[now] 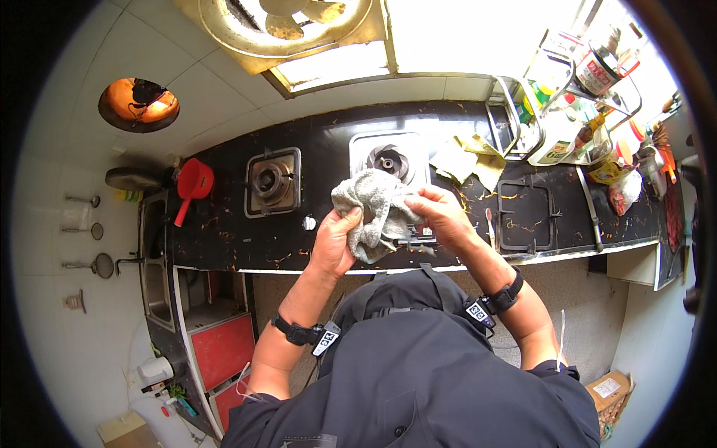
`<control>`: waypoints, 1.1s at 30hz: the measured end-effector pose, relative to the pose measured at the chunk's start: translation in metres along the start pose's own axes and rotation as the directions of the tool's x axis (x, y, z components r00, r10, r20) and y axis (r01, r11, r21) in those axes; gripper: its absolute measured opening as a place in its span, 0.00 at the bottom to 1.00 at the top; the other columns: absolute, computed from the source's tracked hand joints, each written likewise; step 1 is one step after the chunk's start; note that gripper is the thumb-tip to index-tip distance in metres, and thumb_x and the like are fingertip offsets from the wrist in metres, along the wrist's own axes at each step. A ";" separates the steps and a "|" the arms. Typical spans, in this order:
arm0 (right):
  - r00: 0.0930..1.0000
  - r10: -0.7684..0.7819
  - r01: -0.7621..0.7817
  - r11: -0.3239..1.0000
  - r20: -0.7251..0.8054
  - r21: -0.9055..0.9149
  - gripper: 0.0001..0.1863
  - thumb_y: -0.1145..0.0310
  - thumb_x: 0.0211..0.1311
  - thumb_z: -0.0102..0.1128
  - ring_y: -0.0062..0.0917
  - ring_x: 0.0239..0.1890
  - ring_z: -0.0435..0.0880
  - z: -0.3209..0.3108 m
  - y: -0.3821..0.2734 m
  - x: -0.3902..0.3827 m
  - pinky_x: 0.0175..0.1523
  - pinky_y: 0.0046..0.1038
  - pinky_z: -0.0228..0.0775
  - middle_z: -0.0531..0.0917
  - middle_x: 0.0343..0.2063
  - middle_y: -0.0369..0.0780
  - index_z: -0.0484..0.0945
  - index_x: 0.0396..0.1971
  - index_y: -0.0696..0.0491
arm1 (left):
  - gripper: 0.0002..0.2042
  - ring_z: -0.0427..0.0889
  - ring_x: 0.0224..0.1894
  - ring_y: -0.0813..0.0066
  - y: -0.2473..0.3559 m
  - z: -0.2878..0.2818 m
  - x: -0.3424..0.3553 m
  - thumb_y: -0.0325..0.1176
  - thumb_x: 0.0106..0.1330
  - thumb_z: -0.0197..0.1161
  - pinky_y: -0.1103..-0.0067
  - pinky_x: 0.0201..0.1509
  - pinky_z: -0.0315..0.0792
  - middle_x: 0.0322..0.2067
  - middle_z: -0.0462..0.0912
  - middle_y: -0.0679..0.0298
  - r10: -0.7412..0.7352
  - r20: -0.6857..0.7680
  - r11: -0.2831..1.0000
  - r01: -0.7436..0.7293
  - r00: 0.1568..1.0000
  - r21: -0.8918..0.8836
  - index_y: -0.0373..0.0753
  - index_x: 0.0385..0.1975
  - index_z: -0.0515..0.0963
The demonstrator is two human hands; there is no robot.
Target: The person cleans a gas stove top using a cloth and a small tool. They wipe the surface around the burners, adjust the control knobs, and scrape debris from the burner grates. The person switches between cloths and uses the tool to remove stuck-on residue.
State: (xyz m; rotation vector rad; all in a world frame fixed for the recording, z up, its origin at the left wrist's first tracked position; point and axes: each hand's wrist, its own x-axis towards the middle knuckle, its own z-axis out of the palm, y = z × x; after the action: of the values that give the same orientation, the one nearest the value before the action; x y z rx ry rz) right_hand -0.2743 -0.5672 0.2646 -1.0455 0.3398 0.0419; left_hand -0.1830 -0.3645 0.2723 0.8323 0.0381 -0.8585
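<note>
A grey cleaning cloth [371,211] is bunched up between my two hands, in front of the stove burner [388,161]. My left hand [334,240] grips the cloth's left side, thumb on top. On its right side my right hand [444,216] pinches the cloth between thumb and fingers. The cloth hides the near part of the burner's plate. Just left of my left hand lies a white knob [308,223] on the black countertop [272,243]. A second burner [271,183] sits farther left.
A red dipper [194,183] stands at the left, near the sink [155,291]. To the right are crumpled yellowish paper [485,160], a black pan support [526,216] and a metal rack [506,116] crowded with bottles and jars. A fan [284,16] is set above the counter.
</note>
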 end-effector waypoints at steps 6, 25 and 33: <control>0.979 -0.145 0.170 0.968 0.142 -0.186 0.28 0.73 0.58 0.71 0.18 0.47 0.79 0.027 0.004 -0.001 0.48 0.25 0.76 0.73 0.50 0.35 0.71 0.58 0.55 | 0.14 0.80 0.54 0.68 -0.013 0.004 0.000 0.27 0.73 0.53 0.69 0.61 0.74 0.52 0.80 0.61 0.008 0.075 0.999 -0.005 0.997 -0.045 0.38 0.57 0.73; 0.944 -0.329 0.329 0.944 -0.006 0.037 0.12 0.68 0.69 0.60 0.16 0.44 0.76 0.059 0.000 0.011 0.51 0.22 0.70 0.80 0.40 0.34 0.73 0.47 0.57 | 0.15 0.81 0.49 0.75 -0.009 0.022 -0.013 0.19 0.67 0.59 0.75 0.55 0.77 0.48 0.82 0.64 0.087 0.112 0.993 -0.095 0.990 0.066 0.37 0.53 0.76; 0.989 -0.134 0.135 0.991 0.055 -0.019 0.26 0.70 0.63 0.66 0.17 0.47 0.78 0.017 -0.014 0.012 0.52 0.23 0.73 0.80 0.46 0.35 0.69 0.60 0.55 | 0.18 0.81 0.53 0.68 0.004 0.008 -0.004 0.19 0.65 0.61 0.69 0.59 0.75 0.51 0.81 0.60 0.100 0.125 0.995 -0.102 0.987 0.010 0.36 0.55 0.74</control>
State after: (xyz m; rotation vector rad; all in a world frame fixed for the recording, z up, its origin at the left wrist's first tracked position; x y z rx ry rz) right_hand -0.2561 -0.5614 0.2804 -1.0852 0.2198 -0.0468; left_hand -0.1854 -0.3657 0.2823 0.7880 -0.1203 -0.8140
